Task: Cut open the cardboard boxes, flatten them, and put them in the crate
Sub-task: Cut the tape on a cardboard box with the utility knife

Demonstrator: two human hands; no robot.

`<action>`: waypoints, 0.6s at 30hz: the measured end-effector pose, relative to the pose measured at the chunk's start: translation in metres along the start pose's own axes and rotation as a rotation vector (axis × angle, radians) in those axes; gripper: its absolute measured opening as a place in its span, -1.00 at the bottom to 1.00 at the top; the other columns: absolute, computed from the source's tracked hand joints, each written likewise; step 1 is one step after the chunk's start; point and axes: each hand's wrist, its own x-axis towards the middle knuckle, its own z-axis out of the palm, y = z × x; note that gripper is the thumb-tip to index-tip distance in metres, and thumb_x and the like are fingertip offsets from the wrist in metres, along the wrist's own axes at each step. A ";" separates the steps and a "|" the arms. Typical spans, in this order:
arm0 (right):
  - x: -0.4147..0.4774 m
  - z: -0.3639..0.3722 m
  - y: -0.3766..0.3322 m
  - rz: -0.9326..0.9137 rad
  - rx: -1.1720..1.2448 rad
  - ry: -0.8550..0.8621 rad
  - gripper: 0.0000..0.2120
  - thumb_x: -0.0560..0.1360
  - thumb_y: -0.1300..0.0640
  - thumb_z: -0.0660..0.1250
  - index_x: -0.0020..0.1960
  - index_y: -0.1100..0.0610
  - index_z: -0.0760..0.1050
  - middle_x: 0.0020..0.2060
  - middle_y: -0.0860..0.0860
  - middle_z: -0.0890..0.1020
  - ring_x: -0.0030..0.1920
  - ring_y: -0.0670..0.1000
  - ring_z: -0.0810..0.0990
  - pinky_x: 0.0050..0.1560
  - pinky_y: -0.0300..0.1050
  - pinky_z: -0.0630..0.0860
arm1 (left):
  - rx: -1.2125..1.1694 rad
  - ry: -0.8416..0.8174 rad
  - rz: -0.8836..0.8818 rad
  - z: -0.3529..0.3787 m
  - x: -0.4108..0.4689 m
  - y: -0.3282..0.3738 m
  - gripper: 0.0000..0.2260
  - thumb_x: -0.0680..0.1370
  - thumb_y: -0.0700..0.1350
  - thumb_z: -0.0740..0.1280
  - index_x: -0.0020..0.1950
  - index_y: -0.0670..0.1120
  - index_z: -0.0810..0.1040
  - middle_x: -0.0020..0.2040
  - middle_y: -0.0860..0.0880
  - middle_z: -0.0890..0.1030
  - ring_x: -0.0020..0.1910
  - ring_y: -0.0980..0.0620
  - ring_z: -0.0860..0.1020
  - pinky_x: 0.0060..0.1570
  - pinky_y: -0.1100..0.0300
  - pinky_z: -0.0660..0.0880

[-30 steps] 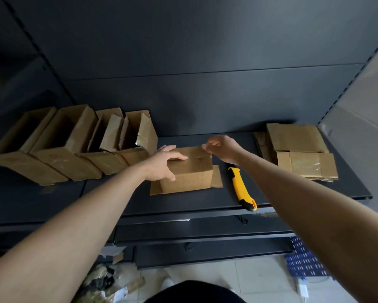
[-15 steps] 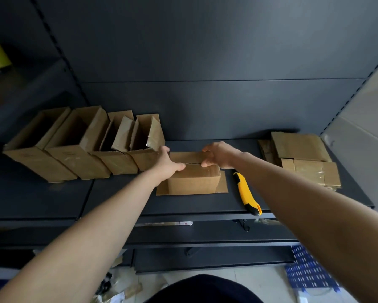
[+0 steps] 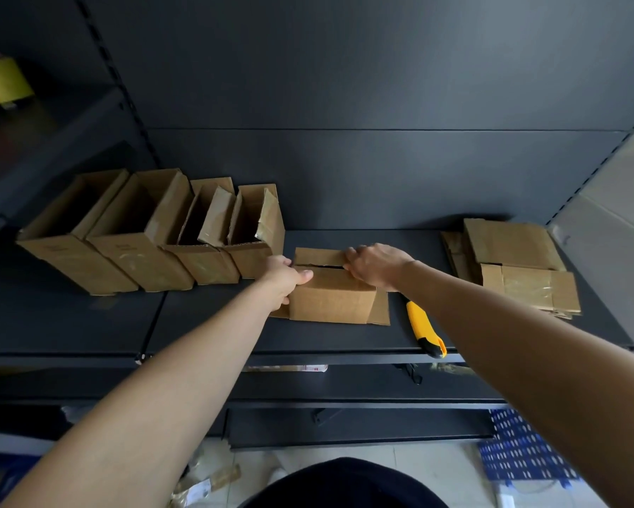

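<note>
Brown corrugated-cardboard box (image 3: 332, 298), mid-shelf between the opened boxes (image 3: 150, 232) at left and the yellow utility knife (image 3: 425, 330) at right, looks light and crushable; left hand (image 3: 284, 284) grips its left edge, right hand (image 3: 376, 265) pinches the far flap.

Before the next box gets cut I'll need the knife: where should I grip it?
Take the yellow utility knife by its long yellow handle, coming from above with the right hand. It lies flat on the shelf, black tip toward the front edge, with clear shelf either side.
</note>
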 end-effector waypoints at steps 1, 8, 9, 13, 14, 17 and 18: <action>0.000 0.001 0.000 0.000 -0.012 0.016 -0.61 0.68 -0.04 -0.09 0.23 0.18 0.36 -0.07 0.11 0.60 -0.12 0.11 0.61 -0.06 0.02 0.58 | -0.008 0.007 -0.002 0.000 0.000 -0.001 -0.47 0.51 -0.23 0.39 0.43 -0.14 0.28 0.39 -0.19 0.38 0.36 -0.20 0.37 0.25 -0.12 0.41; 0.001 -0.002 -0.003 0.054 0.023 0.016 -0.79 0.66 0.17 0.04 0.23 0.17 0.34 -0.30 0.04 0.50 -0.26 0.08 0.53 -0.27 -0.07 0.43 | -0.005 0.055 0.048 0.000 -0.001 -0.003 -0.56 0.51 -0.25 0.39 0.37 -0.10 0.39 0.33 -0.15 0.45 0.24 -0.14 0.46 0.00 0.03 0.48; 0.002 -0.002 -0.002 0.058 0.043 0.018 -0.80 0.65 0.17 0.06 0.24 0.16 0.33 -0.33 0.02 0.46 -0.27 0.07 0.51 -0.28 -0.07 0.42 | 0.004 0.058 0.063 0.000 -0.002 -0.003 -0.56 0.51 -0.25 0.38 0.37 -0.10 0.39 0.33 -0.15 0.45 0.23 -0.14 0.46 -0.02 0.06 0.48; -0.004 -0.004 -0.001 0.069 0.085 0.044 -0.78 0.62 0.22 0.12 0.26 0.16 0.32 -0.32 0.03 0.44 -0.25 0.09 0.49 -0.31 -0.06 0.38 | 0.045 0.039 0.129 0.002 -0.002 -0.001 -0.56 0.53 -0.26 0.36 0.40 -0.14 0.37 0.38 -0.14 0.41 0.33 -0.15 0.41 0.24 -0.04 0.42; -0.005 -0.004 -0.001 0.057 0.081 0.052 -0.81 0.63 0.20 0.12 0.23 0.17 0.33 -0.29 0.05 0.48 -0.24 0.10 0.51 -0.30 -0.04 0.41 | 0.041 0.038 0.133 0.001 -0.002 0.000 -0.56 0.53 -0.26 0.35 0.40 -0.13 0.37 0.39 -0.14 0.41 0.34 -0.15 0.40 0.25 -0.06 0.41; -0.006 -0.007 0.000 0.056 0.104 0.029 -0.73 0.64 -0.03 0.08 0.17 0.15 0.34 -0.25 0.09 0.52 -0.23 0.13 0.53 -0.28 -0.01 0.43 | -0.007 0.025 0.090 -0.002 0.001 0.000 -0.60 0.54 -0.25 0.36 0.36 -0.09 0.41 0.35 -0.13 0.43 0.31 -0.14 0.40 0.17 -0.04 0.41; -0.006 -0.009 0.001 0.074 0.096 0.015 -0.65 0.62 -0.12 0.08 0.21 0.13 0.34 -0.22 0.09 0.52 -0.21 0.13 0.52 -0.27 -0.05 0.40 | -0.026 0.021 0.077 -0.002 0.003 -0.002 -0.61 0.53 -0.25 0.36 0.34 -0.08 0.43 0.34 -0.13 0.44 0.30 -0.14 0.41 0.14 -0.02 0.41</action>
